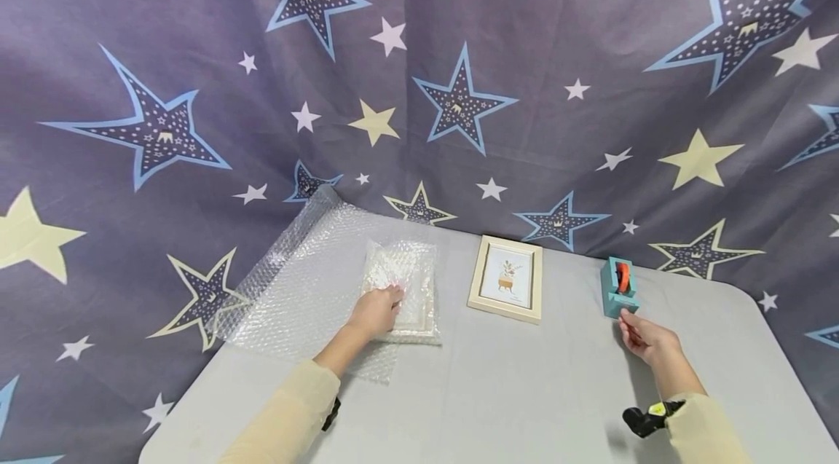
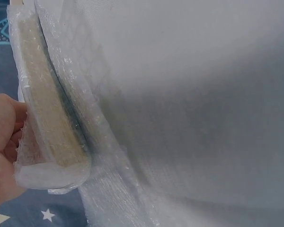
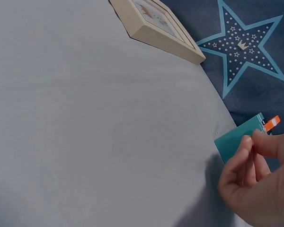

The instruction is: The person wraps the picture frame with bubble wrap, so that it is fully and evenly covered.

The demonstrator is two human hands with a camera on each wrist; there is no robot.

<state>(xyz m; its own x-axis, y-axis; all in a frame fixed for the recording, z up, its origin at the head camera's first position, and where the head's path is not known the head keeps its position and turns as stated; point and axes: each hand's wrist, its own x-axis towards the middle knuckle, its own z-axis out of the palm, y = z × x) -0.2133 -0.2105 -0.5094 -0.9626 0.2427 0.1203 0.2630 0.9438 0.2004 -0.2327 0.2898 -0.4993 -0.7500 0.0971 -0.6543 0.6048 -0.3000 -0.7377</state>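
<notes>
A picture frame wrapped in bubble wrap (image 1: 409, 304) lies flat on the table at centre left. My left hand (image 1: 379, 311) rests on top of it, fingers loosely bent against the wrap; the left wrist view shows the wrapped frame's edge (image 2: 52, 104) beside that hand. At the right stands a teal tape dispenser (image 1: 619, 289) with an orange tape core (image 1: 623, 277). My right hand (image 1: 649, 339) is at the dispenser's front edge, thumb and forefinger pinched together where the tape comes off. The clear tape itself hardly shows between the fingertips.
An unwrapped cream picture frame (image 1: 475, 282) with a plant print lies between the two hands. A sheet of bubble wrap (image 1: 308, 282) spreads under and left of the wrapped frame, its far end rolled up against the star-patterned curtain (image 1: 367, 71). The grey-white table (image 1: 498, 391) has rounded corners.
</notes>
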